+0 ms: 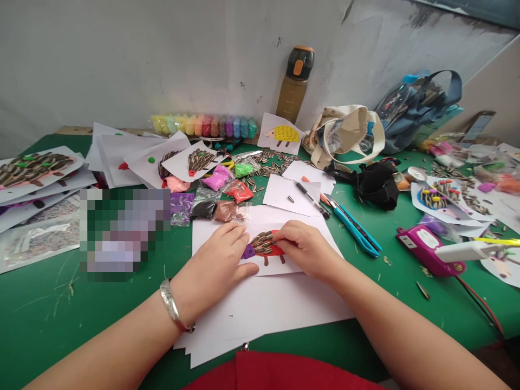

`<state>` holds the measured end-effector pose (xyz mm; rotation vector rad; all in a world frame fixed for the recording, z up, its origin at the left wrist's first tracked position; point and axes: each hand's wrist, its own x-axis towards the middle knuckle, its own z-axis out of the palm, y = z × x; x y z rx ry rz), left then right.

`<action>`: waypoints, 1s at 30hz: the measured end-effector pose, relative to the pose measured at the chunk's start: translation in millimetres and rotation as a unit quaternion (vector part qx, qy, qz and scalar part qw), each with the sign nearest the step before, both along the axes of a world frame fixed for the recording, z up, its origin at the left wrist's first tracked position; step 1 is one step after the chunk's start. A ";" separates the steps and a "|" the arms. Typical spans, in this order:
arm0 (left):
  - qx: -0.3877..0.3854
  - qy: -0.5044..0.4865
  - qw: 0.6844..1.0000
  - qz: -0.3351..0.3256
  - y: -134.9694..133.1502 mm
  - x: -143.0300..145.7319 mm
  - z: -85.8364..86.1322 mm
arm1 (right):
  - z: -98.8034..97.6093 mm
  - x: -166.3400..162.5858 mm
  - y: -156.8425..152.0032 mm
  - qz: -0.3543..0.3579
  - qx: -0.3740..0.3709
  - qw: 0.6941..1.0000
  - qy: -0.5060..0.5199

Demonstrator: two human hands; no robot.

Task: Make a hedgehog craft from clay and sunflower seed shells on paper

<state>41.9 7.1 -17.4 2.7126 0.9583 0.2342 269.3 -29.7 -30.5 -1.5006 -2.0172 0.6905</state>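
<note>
A hedgehog picture [264, 244] lies on white paper in front of me, with a purple clay head, a red clay body, brown legs and striped sunflower seeds standing in the clay. My left hand [221, 254] rests flat on the sheet at the head side, fingers stretched out, holding nothing. At the body's right part, my right hand [306, 246] is closed in a pinch. Its fingertips meet a sunflower seed at the edge of the seeded area, partly hidden by the fingers. More white sheets [280, 309] lie underneath.
Bags of coloured clay [227, 210] and loose sunflower seeds [276, 160] lie beyond the paper. A blue utility knife [355, 227] and a black pen [311, 197] are at right, near a magenta device [426, 249]. Behind stands a bottle [294, 84]. Finished pictures [36, 168] are stacked left.
</note>
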 end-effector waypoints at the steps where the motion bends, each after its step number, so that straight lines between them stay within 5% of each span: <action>1: 0.001 0.002 1.000 0.000 -0.2 0.0 0.3 | -0.4 -0.7 0.3 0.001 0.002 1.000 0.001; 14: 0.006 0.008 1.000 0.000 0.4 -0.6 -2.0 | 3.7 1.8 -2.5 -0.044 0.011 0.999 -0.030; 30: 0.016 0.000 1.000 0.002 -0.4 -1.3 -4.1 | -2.4 -1.5 0.1 -0.002 0.041 0.995 -0.091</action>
